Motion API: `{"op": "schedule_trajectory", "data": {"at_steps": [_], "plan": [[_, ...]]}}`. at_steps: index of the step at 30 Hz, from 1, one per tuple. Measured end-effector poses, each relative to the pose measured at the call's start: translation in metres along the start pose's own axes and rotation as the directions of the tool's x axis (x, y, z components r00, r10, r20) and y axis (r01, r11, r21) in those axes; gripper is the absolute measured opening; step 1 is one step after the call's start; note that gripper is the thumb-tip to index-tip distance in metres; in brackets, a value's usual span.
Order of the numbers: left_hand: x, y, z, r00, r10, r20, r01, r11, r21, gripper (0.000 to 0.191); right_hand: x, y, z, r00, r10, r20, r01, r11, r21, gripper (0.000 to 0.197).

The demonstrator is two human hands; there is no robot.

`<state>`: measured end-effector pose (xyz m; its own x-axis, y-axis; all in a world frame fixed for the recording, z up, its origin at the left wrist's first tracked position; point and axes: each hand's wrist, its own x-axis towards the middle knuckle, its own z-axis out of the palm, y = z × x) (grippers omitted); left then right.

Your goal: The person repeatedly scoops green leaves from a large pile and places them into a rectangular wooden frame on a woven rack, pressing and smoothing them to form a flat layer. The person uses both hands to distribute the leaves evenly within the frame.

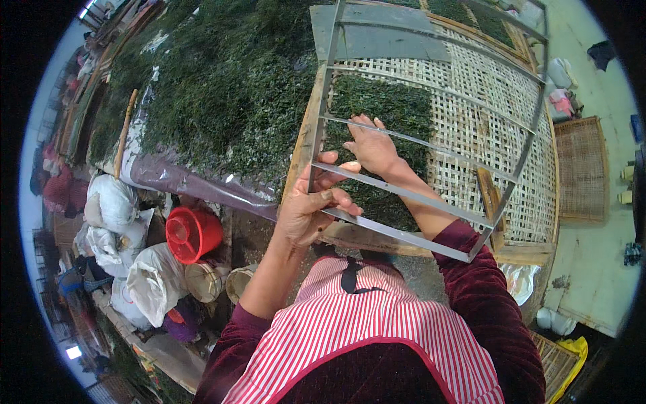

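My left hand [305, 204] grips the left side of a metal frame with several crossbars [404, 194], near its front corner. The frame is raised over a woven lattice tray [469, 111] with a wooden border. Under its bars reaches my right hand [376, 149], palm down with fingers spread, on a flat rectangular layer of dark green leafy material [386, 96]. That layer covers the left part of the tray. My right forearm passes below the frame's front bars. A short wooden piece [487, 189] lies on the lattice at the right.
Left of the tray spreads a large heap of green plant material [227, 91] on plastic sheeting [197, 182]. A grey board [373, 38] lies across the tray's far end. A red bucket [202, 232] and white sacks [154, 280] stand at the left; a woven mat [580, 171] is at the right.
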<state>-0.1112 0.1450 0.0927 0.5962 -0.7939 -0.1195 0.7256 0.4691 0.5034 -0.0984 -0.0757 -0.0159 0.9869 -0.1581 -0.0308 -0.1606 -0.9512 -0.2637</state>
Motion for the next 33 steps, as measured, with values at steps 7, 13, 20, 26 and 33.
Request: {"op": "schedule_trajectory", "data": {"at_steps": [7, 13, 20, 26, 33], "plan": [[0.005, 0.027, 0.012, 0.984, -0.06, 0.17, 0.061, 0.998, -0.003, 0.058, -0.002, 0.007, -0.011, 0.999, -0.04, -0.03, 0.045, 0.986, 0.158, 0.057], [0.011, 0.018, -0.002, 0.972, -0.132, 0.193, 0.148, 0.987, -0.069, 0.057, -0.024, 0.015, -0.055, 0.975, -0.09, -0.204, 0.127, 0.977, 0.174, 0.033], [0.004, 0.011, -0.016, 0.968, -0.14, 0.207, 0.171, 0.975, -0.142, 0.055, -0.029, -0.01, -0.138, 0.907, 0.369, -0.203, -0.242, 0.851, 0.466, 0.028], [-0.006, 0.016, -0.022, 0.981, -0.125, 0.15, 0.138, 0.988, -0.076, 0.058, -0.005, -0.02, -0.115, 0.964, 0.141, -0.224, 0.074, 0.669, 0.74, 0.041], [-0.007, 0.0, -0.019, 0.976, -0.1, 0.193, 0.119, 0.989, -0.091, 0.056, -0.137, 0.086, -0.082, 0.884, 0.225, -0.411, -0.093, 0.944, 0.315, 0.037]]}}
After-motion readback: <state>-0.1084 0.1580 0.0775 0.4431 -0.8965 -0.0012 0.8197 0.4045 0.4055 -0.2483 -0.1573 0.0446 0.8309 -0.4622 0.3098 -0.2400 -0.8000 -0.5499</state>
